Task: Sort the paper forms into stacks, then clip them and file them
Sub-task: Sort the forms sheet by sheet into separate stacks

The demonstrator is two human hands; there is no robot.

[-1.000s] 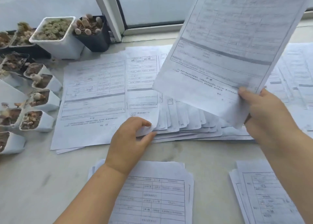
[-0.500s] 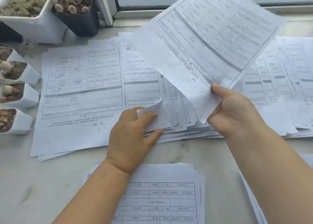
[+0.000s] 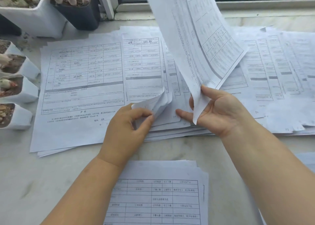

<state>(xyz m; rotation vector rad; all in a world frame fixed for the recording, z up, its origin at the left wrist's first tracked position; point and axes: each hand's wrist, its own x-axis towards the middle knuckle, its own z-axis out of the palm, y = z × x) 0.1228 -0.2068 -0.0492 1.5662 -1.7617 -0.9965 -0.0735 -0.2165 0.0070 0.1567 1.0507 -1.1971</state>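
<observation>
The tabletop [image 3: 42, 182] carries paper forms over most of its far half: a fanned spread [image 3: 272, 71] running from 12 to 3 o'clock, a squared stack [image 3: 81, 81] at 10 o'clock, and a nearer stack [image 3: 158, 195] at 6 o'clock between the forearms. Plant pots [image 3: 22, 90] line the edge from 9 to 11 o'clock, close beside the 10 o'clock stack. One lifted sheet [image 3: 196, 42] stands nearly upright at 1 o'clock, bowed along its length; it is judged light, limp and easily creased. The right hand [image 3: 219, 109] pinches its lower corner between thumb and fingers, the other fingers loosely spread beneath. The left hand [image 3: 126, 127] pinches the curled lower corners [image 3: 153, 103] of several fanned forms at centre. Assessment: single sheets will sag and flutter if held by one corner; a grip mid-edge, or support from below, would steady them. Smooth sheets slide on one another, so stacks should be squared and gripped along an edge before clipping. No clip or file is in view.
</observation>
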